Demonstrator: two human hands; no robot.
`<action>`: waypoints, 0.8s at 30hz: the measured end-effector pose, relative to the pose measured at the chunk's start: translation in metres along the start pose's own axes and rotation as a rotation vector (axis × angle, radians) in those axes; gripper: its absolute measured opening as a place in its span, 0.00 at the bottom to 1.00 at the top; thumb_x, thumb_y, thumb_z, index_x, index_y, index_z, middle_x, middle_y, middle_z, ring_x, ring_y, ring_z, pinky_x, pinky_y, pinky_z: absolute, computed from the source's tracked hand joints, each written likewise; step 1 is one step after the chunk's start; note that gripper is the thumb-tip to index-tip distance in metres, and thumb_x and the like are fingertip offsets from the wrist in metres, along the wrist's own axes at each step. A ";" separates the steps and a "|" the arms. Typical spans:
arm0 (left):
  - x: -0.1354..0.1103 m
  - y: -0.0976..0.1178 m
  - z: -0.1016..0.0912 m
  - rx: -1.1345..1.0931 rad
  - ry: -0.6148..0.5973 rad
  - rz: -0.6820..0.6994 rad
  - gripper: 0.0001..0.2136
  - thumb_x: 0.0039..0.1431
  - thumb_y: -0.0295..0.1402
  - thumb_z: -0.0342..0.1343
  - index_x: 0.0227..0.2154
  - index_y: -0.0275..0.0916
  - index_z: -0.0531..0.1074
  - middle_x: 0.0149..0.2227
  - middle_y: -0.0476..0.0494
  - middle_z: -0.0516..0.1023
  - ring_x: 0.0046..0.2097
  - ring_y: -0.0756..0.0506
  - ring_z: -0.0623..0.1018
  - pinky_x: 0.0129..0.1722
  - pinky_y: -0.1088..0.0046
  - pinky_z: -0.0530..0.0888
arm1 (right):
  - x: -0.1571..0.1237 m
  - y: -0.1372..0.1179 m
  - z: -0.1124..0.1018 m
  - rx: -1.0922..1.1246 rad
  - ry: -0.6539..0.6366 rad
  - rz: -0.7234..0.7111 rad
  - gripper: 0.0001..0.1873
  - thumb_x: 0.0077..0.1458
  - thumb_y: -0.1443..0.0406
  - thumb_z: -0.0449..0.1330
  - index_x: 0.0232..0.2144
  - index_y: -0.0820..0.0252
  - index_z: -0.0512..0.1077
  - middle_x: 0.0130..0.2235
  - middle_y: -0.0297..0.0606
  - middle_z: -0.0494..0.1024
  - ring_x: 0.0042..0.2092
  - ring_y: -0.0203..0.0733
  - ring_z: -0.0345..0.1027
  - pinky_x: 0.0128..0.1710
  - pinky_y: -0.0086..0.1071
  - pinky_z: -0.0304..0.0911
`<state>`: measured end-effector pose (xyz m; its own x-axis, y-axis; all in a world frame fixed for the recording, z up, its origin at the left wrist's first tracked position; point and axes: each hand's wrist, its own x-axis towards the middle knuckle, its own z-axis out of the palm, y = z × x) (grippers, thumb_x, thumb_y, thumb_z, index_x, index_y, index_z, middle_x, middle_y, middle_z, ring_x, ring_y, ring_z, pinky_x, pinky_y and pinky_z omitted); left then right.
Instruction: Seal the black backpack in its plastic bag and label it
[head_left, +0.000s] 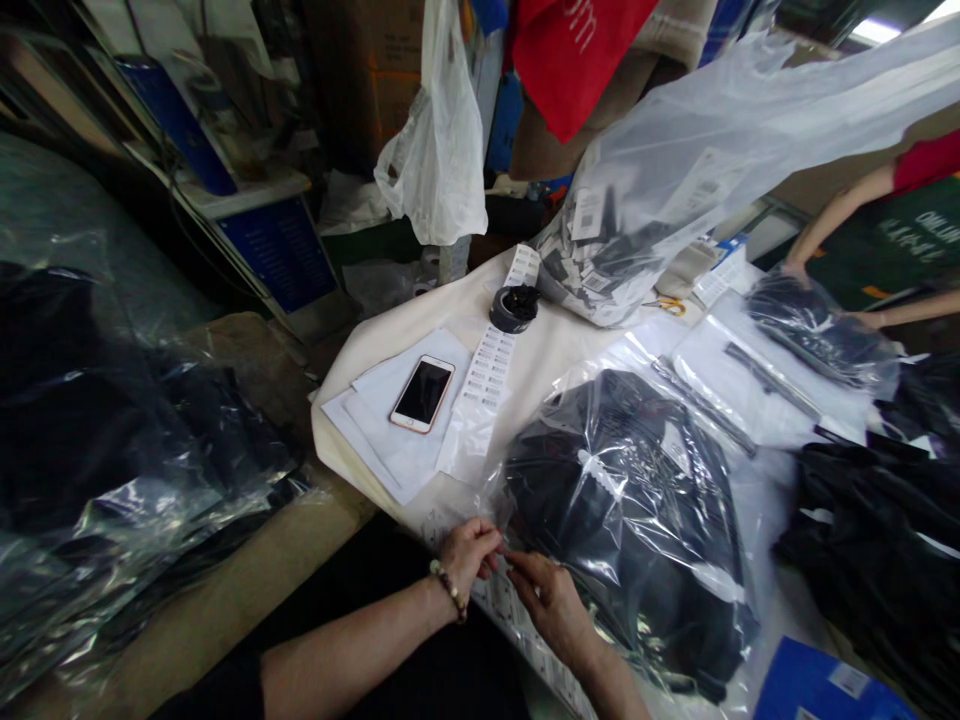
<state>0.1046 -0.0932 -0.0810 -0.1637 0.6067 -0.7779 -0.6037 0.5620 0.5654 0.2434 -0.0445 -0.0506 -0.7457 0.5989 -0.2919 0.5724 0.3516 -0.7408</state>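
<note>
Head camera view: a shiny clear bag with black cloth packed inside (637, 480) is seen right of the middle, laid on the table (420, 325). At the bag's near left edge, low in the middle of the frame, the left hand (466, 552) and the right hand (551, 600) are held close together. The left hand's fingers are curled closed; whether anything is pinched in them cannot be told. The right hand's fingers are bent, but it cannot be told if they are closed. A string of beads (448, 592) is worn on the left wrist. Left of the bag, a phone (422, 393) is laid on white papers (367, 440), beside a strip of labels (487, 372). A round black dish (514, 309) is set on the strip. Near the top right, a big clear bag of tags (592, 265) is seen. At the right edge, another bag (817, 325) is touched by a co-worker's hands (796, 270).
</note>
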 end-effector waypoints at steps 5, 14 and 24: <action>-0.001 -0.011 0.006 -0.184 0.059 -0.091 0.18 0.31 0.43 0.57 0.24 0.37 0.62 0.24 0.50 0.70 0.20 0.55 0.63 0.19 0.79 0.53 | 0.000 -0.013 0.008 -0.178 0.060 0.129 0.15 0.60 0.65 0.46 0.31 0.61 0.71 0.30 0.39 0.75 0.33 0.38 0.70 0.33 0.27 0.60; 0.002 -0.016 0.015 -0.298 0.060 -0.079 0.21 0.27 0.45 0.59 0.25 0.37 0.63 0.26 0.51 0.68 0.21 0.55 0.65 0.21 0.78 0.56 | 0.016 -0.058 -0.008 -0.807 -0.144 0.173 0.16 0.51 0.81 0.47 0.33 0.63 0.71 0.31 0.41 0.74 0.32 0.39 0.71 0.25 0.25 0.55; -0.008 0.003 0.000 0.108 0.030 0.254 0.09 0.41 0.38 0.54 0.17 0.37 0.70 0.13 0.53 0.63 0.21 0.52 0.62 0.24 0.75 0.57 | -0.001 -0.036 -0.027 -0.764 -0.088 -0.090 0.15 0.52 0.78 0.46 0.25 0.59 0.66 0.25 0.34 0.69 0.24 0.35 0.65 0.22 0.28 0.48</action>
<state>0.1045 -0.0962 -0.0735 -0.3233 0.7195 -0.6146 -0.4539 0.4520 0.7679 0.2326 -0.0383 -0.0076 -0.8066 0.4964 -0.3208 0.5608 0.8143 -0.1500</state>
